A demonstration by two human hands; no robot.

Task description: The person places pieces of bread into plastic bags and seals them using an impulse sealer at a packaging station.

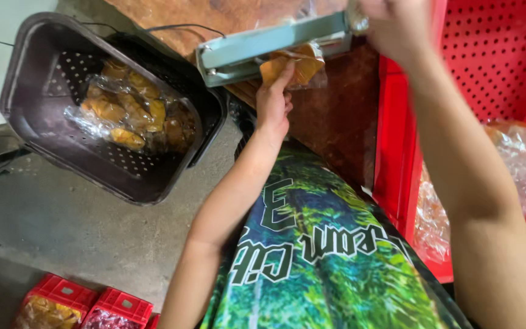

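Item: clear plastic snack bag point(292, 66), filled with orange-brown fried pieces, lying on the brown surface point(330, 122) with its open mouth under the arm of the heat sealer point(272, 45).

Hands: my left hand point(273, 100) has its fingers closed on the bag's near edge, holding it against the sealer. My right hand point(397, 24) is wrapped around the sealer's handle at the far right end of the bar, pressing it down.

Handling, as I judge it: the bag is light, its film thin, soft and slippery; the contents look brittle and would crush under a hard squeeze. Best held by the film edges or slack corner, not by the filled middle.

Containers:
- Dark perforated crate point(38, 109), on the floor off the surface's left edge: several sealed bags point(132, 113) of the same snack, heaped loosely.
- Red perforated crate point(494, 55), at the surface's right edge: crumpled clear plastic with orange-brown snack point(518, 158) showing through; I cannot tell whether it is bagged or loose.
- Small red crates point(86, 301), on the concrete floor point(62, 231) at lower left: yellowish and dark contents, kind unclear.

Also: a black cord point(171, 27) running behind the sealer.
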